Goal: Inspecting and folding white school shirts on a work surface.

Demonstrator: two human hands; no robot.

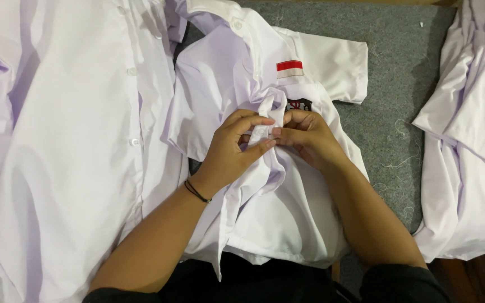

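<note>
Pinching between left hand (234, 147) and right hand (305, 134): white shirt (276, 207).

**One head-worn camera, looking steeply down at close range**

There is a single view, taken from the person's head and aimed almost straight down over their own forearms, which enter from the bottom edge and meet just above the frame's middle. The camera sits close: the left hand (234, 148) and right hand (304, 134) fill the centre, with the small white short-sleeved cotton shirt (287, 207) beneath them. The lens faces away from the body, so the far side of the grey felt-like work surface (394, 112) lies at the top of the frame. White garments are cut off by the left and right edges. With no second view, nothing is shared.
</note>
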